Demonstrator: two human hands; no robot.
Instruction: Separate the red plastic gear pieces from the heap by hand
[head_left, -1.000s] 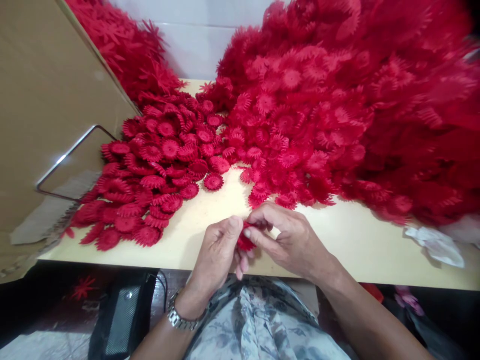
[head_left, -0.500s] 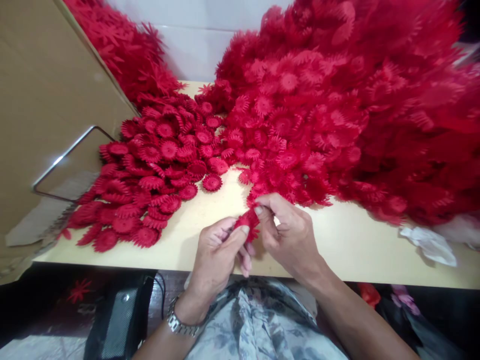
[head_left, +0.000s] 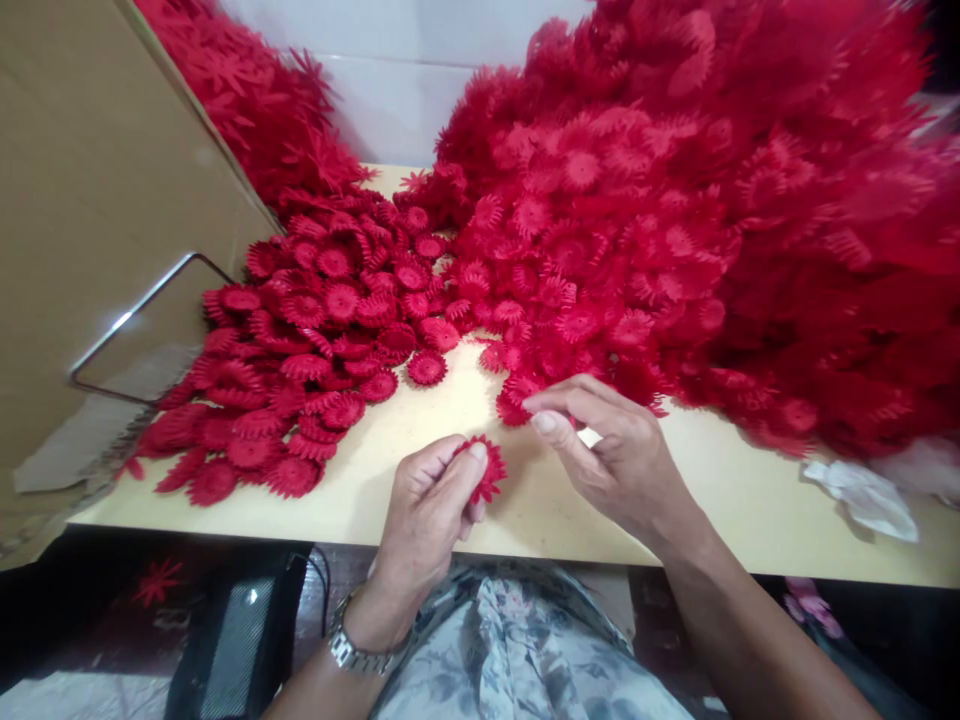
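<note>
My left hand (head_left: 431,505) pinches a small red plastic flower piece (head_left: 489,468) between thumb and fingers, just above the table's front edge. My right hand (head_left: 611,450) hovers a little to the right of it, fingers loosely curled, index and thumb reaching toward the edge of the big pile of loose red flower pieces (head_left: 675,230). I cannot see anything held in the right hand. A flatter heap of assembled red flower discs (head_left: 315,340) lies to the left.
A cream table (head_left: 720,500) carries everything. A cardboard sheet (head_left: 90,200) leans at the left with a metal wire frame (head_left: 135,320). A crumpled white scrap (head_left: 862,495) lies at the right. A dark bag (head_left: 240,640) sits below the table edge.
Both hands were joined on one red flower piece. Now the right hand has let go and moved right toward the big pile, while the left hand keeps the piece.
</note>
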